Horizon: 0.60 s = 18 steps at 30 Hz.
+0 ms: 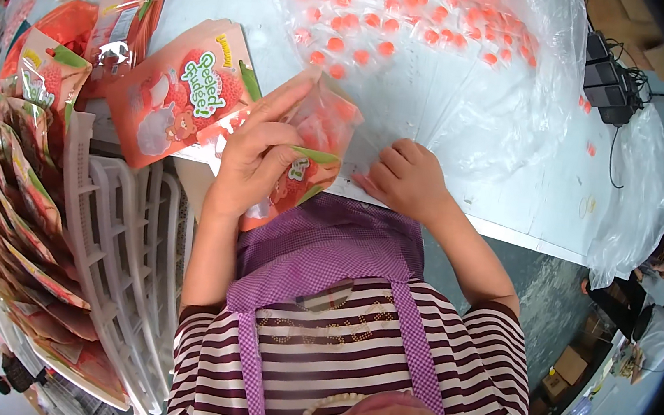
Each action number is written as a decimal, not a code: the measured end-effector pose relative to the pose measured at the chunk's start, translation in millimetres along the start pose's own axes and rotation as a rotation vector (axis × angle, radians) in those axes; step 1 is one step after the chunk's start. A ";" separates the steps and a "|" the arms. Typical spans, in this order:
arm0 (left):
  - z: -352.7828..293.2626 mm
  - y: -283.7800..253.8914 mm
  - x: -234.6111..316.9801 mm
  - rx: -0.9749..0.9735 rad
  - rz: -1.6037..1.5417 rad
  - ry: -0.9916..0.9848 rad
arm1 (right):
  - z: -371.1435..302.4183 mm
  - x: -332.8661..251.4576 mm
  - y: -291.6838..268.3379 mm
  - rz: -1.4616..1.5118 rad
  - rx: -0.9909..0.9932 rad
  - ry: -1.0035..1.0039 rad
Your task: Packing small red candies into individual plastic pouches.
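My left hand (252, 152) is closed round a small pink and green candy pouch (321, 175) near the table's front edge. The pouch's upper part is see-through, with pink wrapped pieces showing inside. To its right, my right hand (402, 179) rests at the edge with its fingers curled. Something pinkish shows at those fingertips, but I cannot make out what it is. Left of my left hand, a stack of flat printed pouches (184, 94) lies on the table. Farther back, many small wrapped orange-pink candies (389, 25) are spread over a clear plastic sheet (475, 125).
At my left stands a white plastic crate (95, 212) packed with filled pouches (32, 220). More pouches (127, 16) stand upright at the table's far left. Black boxes with cables (609, 80) sit at the right end, beside hanging clear plastic (636, 195). Cardboard boxes (569, 365) are low at the right.
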<state>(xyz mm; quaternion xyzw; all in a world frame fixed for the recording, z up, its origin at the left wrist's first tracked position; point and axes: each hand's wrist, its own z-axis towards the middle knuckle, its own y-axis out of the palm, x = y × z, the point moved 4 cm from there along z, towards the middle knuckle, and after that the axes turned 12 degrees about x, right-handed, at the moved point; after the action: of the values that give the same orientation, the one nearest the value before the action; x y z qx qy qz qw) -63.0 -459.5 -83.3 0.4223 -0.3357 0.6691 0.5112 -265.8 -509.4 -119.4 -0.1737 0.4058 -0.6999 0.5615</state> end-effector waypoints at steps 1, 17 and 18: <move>-0.4 0.6 -1.2 0.002 -0.001 0.001 | -0.3 0.4 -0.2 0.032 -0.019 0.000; 3.5 19.5 4.8 -0.113 0.310 0.142 | 77.3 4.9 -4.4 1.240 0.676 0.971; 4.9 19.5 5.2 -0.100 0.303 0.147 | 79.0 3.2 -4.7 1.223 0.659 0.913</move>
<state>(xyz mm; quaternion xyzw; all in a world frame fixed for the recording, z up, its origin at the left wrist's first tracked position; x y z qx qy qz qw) -81.4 -466.7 -76.9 0.2908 -0.3900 0.7500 0.4481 -214.6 -541.6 -68.3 0.5518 0.3906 -0.3559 0.6452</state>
